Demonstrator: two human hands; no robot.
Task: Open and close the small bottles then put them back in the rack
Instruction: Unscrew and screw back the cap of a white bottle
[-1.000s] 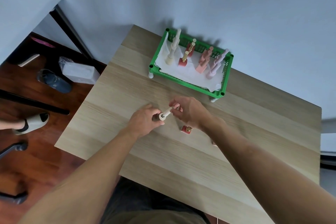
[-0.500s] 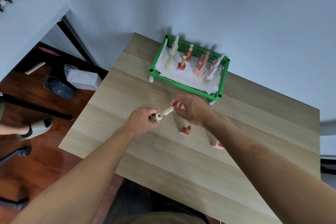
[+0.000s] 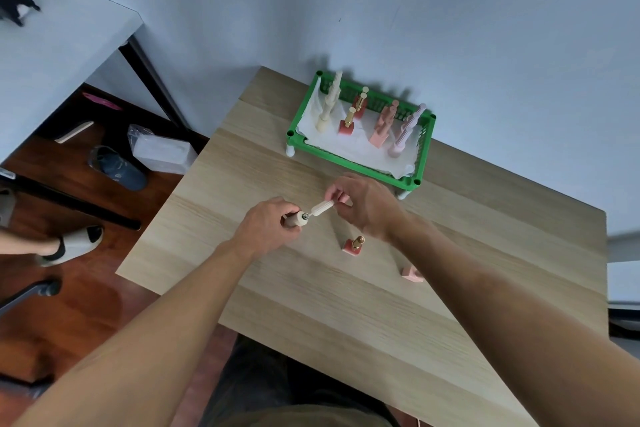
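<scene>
Left hand (image 3: 268, 224) is curled around a small cream bottle (image 3: 297, 219), held tilted above the wooden table (image 3: 311, 305) with its open neck pointing toward the right hand. Right hand (image 3: 363, 206) pinches a long cream cap (image 3: 322, 208) between thumb and fingertips; the cap sits just off the bottle's neck, in line with it, with a thin dark stem showing in the narrow gap between them. Both hands are raised over the table's middle, near its far half. Just in front of the right wrist, a small red bottle with a gold cap (image 3: 353, 246) stands upright on the table. Farther right, a pink bottle (image 3: 412, 274) rests on the table, partly hidden by the right forearm; whether it is capped cannot be told. Beyond the hands, at the table's far edge by the wall, sits a green rack (image 3: 349, 159) lined with white paper. Inside it stand cream bottles (image 3: 329, 107) at the left, 2 red bottles with gold caps (image 3: 348, 123) next to them, pink bottles (image 3: 382, 128) right of those, and pale lilac bottles (image 3: 403, 137) at the right end; the exact count in each cluster is unclear. Left of the table, on the dark wood floor, lie a blue slipper (image 3: 117, 168) and a clear plastic package (image 3: 161, 152).
</scene>
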